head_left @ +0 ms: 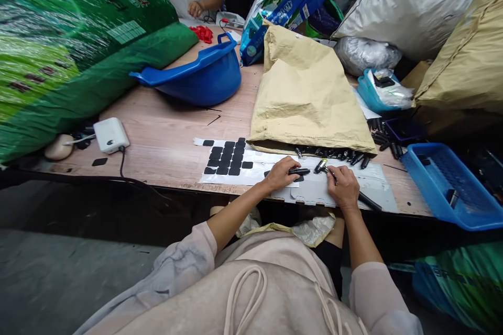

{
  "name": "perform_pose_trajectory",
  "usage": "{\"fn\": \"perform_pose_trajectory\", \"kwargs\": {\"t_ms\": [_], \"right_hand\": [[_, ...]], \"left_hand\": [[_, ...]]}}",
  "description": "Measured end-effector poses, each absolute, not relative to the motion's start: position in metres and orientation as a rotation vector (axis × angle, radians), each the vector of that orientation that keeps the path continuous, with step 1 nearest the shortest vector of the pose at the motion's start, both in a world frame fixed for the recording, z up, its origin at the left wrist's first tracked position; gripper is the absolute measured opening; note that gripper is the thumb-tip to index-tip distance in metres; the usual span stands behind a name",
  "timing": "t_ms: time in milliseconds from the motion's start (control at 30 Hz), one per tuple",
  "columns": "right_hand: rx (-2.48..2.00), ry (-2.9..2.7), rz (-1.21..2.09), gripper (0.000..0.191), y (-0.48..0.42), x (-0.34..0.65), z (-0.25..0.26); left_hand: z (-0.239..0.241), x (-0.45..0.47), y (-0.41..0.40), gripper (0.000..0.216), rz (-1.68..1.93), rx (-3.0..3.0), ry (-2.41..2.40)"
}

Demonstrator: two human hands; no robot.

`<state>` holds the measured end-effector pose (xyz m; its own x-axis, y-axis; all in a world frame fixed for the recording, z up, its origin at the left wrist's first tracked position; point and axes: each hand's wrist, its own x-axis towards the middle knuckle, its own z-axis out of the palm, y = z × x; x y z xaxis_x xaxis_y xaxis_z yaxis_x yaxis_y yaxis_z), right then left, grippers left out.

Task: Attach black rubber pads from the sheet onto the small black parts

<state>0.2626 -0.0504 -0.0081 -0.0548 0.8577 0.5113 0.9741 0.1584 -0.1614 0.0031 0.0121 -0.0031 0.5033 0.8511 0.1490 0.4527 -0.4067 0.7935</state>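
My left hand (281, 174) is closed around a short black tube-like piece (299, 171), which lies low over the white and grey work surface. In my right hand (345, 186) is a small hammer (369, 201); its black handle sticks out behind my palm. The hammer's head (320, 165), partly shiny and yellowish at one end, is just right of the black piece, apparently a little apart from it. To the left, a white backing sheet (259, 157) carries rows of black rounded patches (227, 157). Beneath my hands lies a grey board (377, 183).
A tan paper sack (306, 89) lies ahead, small black pieces (356, 157) at its mouth. Blue basket (471, 183) stands right, blue basin (200, 76) and white box (111, 135) left. A large green sack (90, 36) leans in. Another person's hand (195, 9) shows across the table.
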Motion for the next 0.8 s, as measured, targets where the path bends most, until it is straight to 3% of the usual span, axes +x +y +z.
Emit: {"fn": "perform_pose_trajectory", "kwargs": {"t_ms": [467, 800], "right_hand": [[-1.704, -1.950, -0.280, 0.029, -0.052, 0.260, 0.000], [-1.500, -1.947, 0.046, 0.034, -0.064, 0.209, 0.032]], "left_hand": [[-0.005, 0.008, 0.012, 0.015, 0.717, 1.986, 1.174], [-0.011, 0.008, 0.015, 0.013, 0.763, 1.961, 1.145]]}}
